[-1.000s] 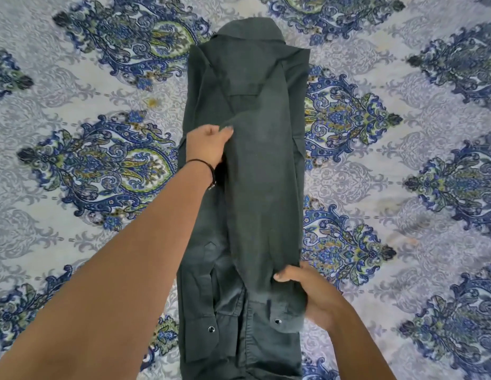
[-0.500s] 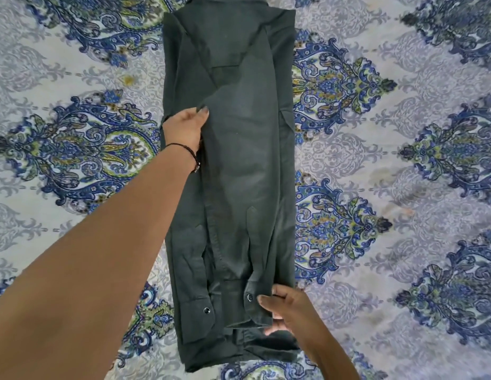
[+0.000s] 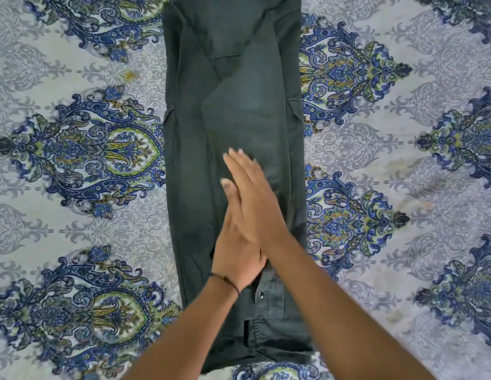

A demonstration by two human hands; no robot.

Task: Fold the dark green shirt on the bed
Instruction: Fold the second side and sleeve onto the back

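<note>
the dark green shirt (image 3: 233, 127) lies flat on the bed (image 3: 74, 64), folded lengthwise into a long narrow strip that runs from the near edge of the view away to the top, its far end cut off by the frame. both hands are spread open and laid flat on the cloth around the middle of the strip — nothing pinched or gripped. the right hand (image 3: 255, 198) lies on top, fingers straight and close together, pointing up and slightly left, the palm pressing down. the left hand (image 3: 234, 256) sits partly beneath it, crossed under the right palm, with a thin dark band (image 3: 225, 279) around the wrist. a snap button (image 3: 262, 294) shows on the shirt just beside the left wrist. the patterned blue and grey bedsheet shows on both sides of the strip.
</note>
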